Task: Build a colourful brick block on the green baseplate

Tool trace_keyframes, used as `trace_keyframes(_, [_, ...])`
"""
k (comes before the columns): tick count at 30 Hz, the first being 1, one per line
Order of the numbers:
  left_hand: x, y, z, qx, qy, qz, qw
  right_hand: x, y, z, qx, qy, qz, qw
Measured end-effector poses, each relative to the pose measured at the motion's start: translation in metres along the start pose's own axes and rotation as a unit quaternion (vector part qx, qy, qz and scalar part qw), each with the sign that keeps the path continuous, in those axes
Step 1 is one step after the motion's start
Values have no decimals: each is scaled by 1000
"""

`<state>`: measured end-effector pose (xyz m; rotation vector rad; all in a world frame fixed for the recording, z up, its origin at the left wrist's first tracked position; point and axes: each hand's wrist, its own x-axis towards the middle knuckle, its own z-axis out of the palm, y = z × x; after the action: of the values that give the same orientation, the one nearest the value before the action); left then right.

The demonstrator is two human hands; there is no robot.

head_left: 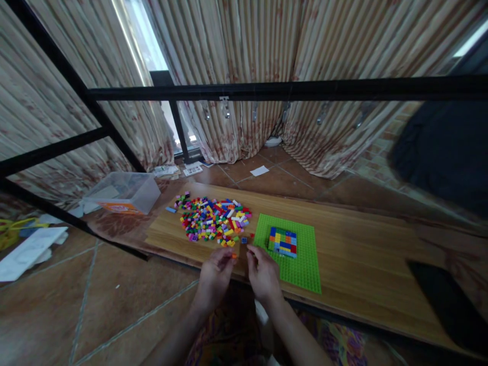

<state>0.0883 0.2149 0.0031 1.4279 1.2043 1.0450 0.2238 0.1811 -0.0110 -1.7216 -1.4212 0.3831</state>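
- Head view, down over a low wooden table (362, 239) on a tiled floor (76, 305).
- At the near table edge, left hand (215, 274): fingers curled in, thumb and forefinger pinched on a small orange brick (234, 256).
- Just beside it, nearly touching, right hand (263, 274): fingers bent and loosely closed, tips by the near-left corner of the baseplate (301, 272); impossible to tell whether anything sits between the fingertips.
- Place of the orange brick: at the left fingertips, over the table edge, between the two hands, just short of the pile (213, 218).
- About the pile: loose bricks of many colours, spread over the table's left half, just beyond the left hand.
- About the baseplate: green, flat on the table, right of the pile, near corner next to the right hand.
- On the baseplate's left part, a block (282, 242) of blue, green, yellow, orange and red bricks, pressed on, well clear of the right edge.
- Between pile and baseplate, a single blue brick (244, 240), alone, just beyond both sets of fingertips.
- Beside the table's left end, a clear box (125, 192), near the pile but apart from it.
- Across the view above the table, a black bar (267, 90), with curtains (247, 46) behind.
- On the table's right end, a dark flat object (446, 300), well apart from both hands; too dim to identify.
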Motion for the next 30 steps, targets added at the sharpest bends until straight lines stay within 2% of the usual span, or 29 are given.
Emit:
trace_keyframes(3, [1, 2, 16, 97, -74, 73, 990, -18, 7, -19, 42, 3, -8, 999])
trace_keyframes(6, [1, 11, 32, 167, -167, 130, 963, -29, 11, -38, 63, -10, -21, 998])
trace_keyframes(10, [0, 22, 48, 204, -224, 155, 940, -33, 19, -54, 58, -11, -28, 998])
trace_keyframes(15, [-1, 16, 64, 185, -228, 149, 944, -33, 33, -62, 17, 9, -23, 1000])
trace_keyframes(18, [2, 10, 69, 163, -196, 134, 958, -30, 39, -66, -19, 31, -26, 999])
trace_keyframes(20, [5, 8, 68, 169, -171, 133, 961, -25, 44, -68, -44, 70, -29, 996])
trace_keyframes(24, [11, 3, 64, 224, -150, 169, 948, -11, 53, -67, -75, 139, -41, 987])
trace_keyframes(30, [14, -6, 65, 254, -161, 214, 929, 2, 58, -57, -100, 153, -47, 982])
